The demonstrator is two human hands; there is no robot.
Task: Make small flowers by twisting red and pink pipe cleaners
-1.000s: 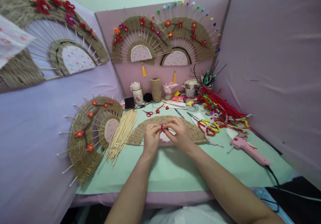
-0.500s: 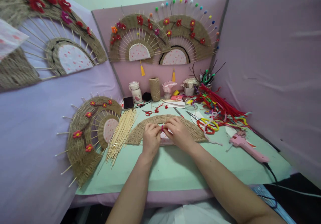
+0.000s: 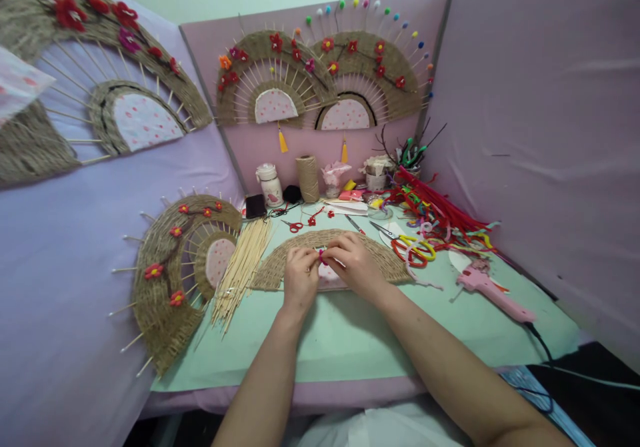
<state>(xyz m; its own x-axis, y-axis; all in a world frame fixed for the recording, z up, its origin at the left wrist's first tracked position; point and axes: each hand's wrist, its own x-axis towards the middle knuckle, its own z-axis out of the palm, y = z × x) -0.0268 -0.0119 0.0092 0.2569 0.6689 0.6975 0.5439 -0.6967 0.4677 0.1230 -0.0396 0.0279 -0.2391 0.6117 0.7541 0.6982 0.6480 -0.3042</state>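
Note:
Between the fingertips of both hands is a small magenta pipe-cleaner piece (image 3: 321,255), bent into a compact shape. My left hand (image 3: 301,275) pinches it from the left, with the fingers curled. My right hand (image 3: 354,263) grips it from the right between thumb and fingers. Both are held over a twine-woven fan (image 3: 280,253) that lies on the table, and they cover part of its middle. Below the fingers shows the fan's white, pink-dotted centre (image 3: 330,277). Most of the small piece's form is hidden by the fingers.
Bamboo sticks (image 3: 245,267) lie left, beside a finished fan (image 3: 165,267) leaning on the wall. Rightward are scissors (image 3: 417,248), red pipe cleaners (image 3: 445,203) and a corded pink glue gun (image 3: 495,293). Behind stand a twine spool (image 3: 307,178) and a white bottle (image 3: 270,185).
The fingers have shifted slightly around the magenta piece, and more of it shows between the fingertips. Both hands stay over the fan. The camera view has moved a little.

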